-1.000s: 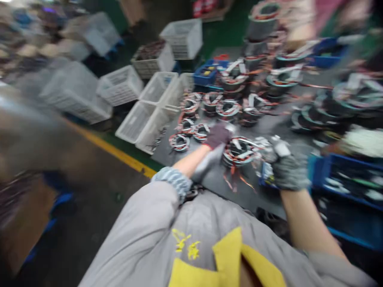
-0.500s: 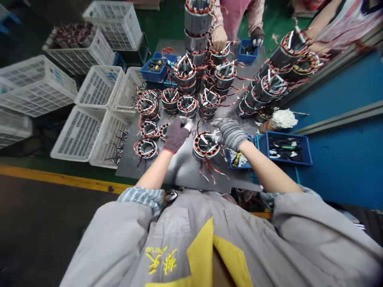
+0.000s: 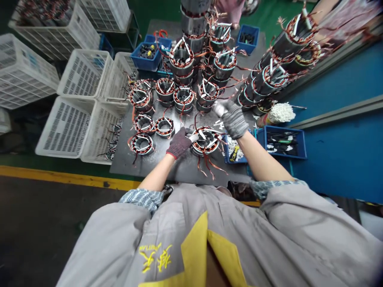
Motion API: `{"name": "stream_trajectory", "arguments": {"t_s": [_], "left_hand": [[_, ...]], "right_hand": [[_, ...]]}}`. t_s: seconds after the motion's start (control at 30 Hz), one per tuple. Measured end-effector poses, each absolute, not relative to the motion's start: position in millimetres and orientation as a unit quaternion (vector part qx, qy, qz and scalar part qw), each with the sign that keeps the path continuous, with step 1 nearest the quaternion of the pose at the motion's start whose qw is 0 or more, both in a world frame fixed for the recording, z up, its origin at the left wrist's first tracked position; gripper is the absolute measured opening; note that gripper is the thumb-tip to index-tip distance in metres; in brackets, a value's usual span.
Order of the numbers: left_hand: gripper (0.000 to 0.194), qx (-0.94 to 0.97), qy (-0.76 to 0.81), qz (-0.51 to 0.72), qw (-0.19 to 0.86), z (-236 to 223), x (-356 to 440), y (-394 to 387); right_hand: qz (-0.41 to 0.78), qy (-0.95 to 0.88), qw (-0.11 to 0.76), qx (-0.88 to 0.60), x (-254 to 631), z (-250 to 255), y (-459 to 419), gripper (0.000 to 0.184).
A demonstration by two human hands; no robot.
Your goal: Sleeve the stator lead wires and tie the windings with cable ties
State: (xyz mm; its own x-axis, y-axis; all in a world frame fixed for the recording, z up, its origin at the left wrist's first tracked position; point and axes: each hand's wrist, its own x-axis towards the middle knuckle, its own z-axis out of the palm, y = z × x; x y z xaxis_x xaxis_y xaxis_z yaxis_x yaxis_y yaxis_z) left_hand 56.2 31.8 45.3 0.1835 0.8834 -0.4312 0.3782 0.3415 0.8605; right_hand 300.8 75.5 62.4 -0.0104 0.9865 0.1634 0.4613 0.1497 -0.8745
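My left hand (image 3: 182,141), in a dark purple glove with whitish fingertips, is closed at the left rim of a motor stator (image 3: 206,149). This stator is a low ring with copper windings, white insulating strips and loose reddish leads trailing to the front. My right hand (image 3: 233,117), in a grey striped glove with whitish fingertips, is above the table beyond the stator's right side. Its fingers are curled together; whatever they hold is too small to make out. Small white pieces (image 3: 219,124) lie on the table by its fingertips.
Several stators (image 3: 142,144) sit to the left, with stacked ones (image 3: 181,59) behind. A blue tray (image 3: 235,151) with white scraps and a yellow-handled tool lies right, beside another blue bin (image 3: 285,141). White crates (image 3: 72,127) stand left. Other people are across the table.
My left hand has come down and right onto the stator's rim. My right hand has drawn back from the stator, up and away. The view has shifted slightly.
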Motion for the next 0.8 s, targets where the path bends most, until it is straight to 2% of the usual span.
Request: {"name": "stream_trajectory", "arguments": {"t_s": [0.03, 0.13, 0.17, 0.23, 0.47, 0.67, 0.73, 0.8], "left_hand": [[0.036, 0.536, 0.6, 0.22, 0.551, 46, 56, 32], [0.034, 0.564, 0.603, 0.207, 0.525, 50, 55, 33], [0.034, 0.569, 0.602, 0.204, 0.521, 52, 55, 32], [0.034, 0.568, 0.606, 0.206, 0.517, 53, 55, 32], [0.033, 0.568, 0.599, 0.226, 0.517, 44, 52, 29], [0.036, 0.553, 0.598, 0.235, 0.53, 36, 55, 28], [0.033, 0.563, 0.6, 0.234, 0.518, 36, 55, 28], [0.03, 0.569, 0.597, 0.233, 0.516, 37, 55, 28]], "right_hand": [[0.285, -0.693, 0.355, -0.56, 303, 67, 76, 0.041], [0.16, -0.872, 0.105, -0.45, 300, 78, 73, 0.05], [0.133, -0.903, 0.047, -0.406, 297, 81, 72, 0.052], [0.093, -0.932, -0.014, -0.35, 290, 83, 72, 0.056], [0.066, -0.941, -0.038, -0.329, 289, 76, 79, 0.057], [0.093, -0.915, -0.079, -0.384, 296, 79, 80, 0.079], [0.06, -0.916, -0.078, -0.388, 292, 80, 80, 0.069], [0.046, -0.928, -0.062, -0.364, 287, 80, 78, 0.053]]}}
